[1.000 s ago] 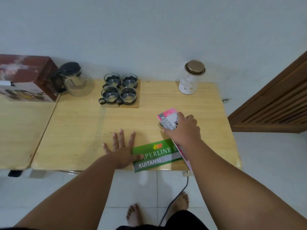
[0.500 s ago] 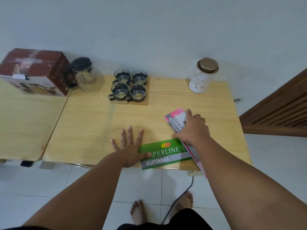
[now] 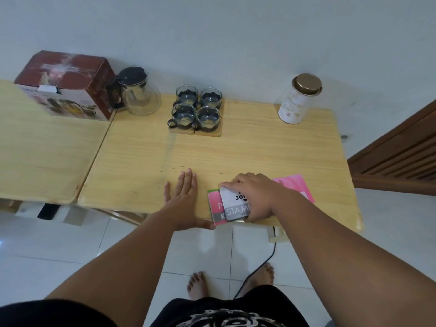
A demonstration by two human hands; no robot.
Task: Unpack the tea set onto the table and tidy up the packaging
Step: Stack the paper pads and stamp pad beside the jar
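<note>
Pressing glossy rectangular booklets [image 3: 234,206], right hand [image 3: 256,197]

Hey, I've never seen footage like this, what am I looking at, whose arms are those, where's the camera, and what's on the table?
No machine here: a person wears one camera on the head, looking down at their own bare arms. On the wooden tables stand a brown carton, a glass teapot, four glass cups on wooden coasters and a gold-lidded jar. The left hand lies flat and holds nothing. The right hand lies on a grey-white booklet stacked on a pink booklet, a green edge beneath; whether it grips them is unclear.
</note>
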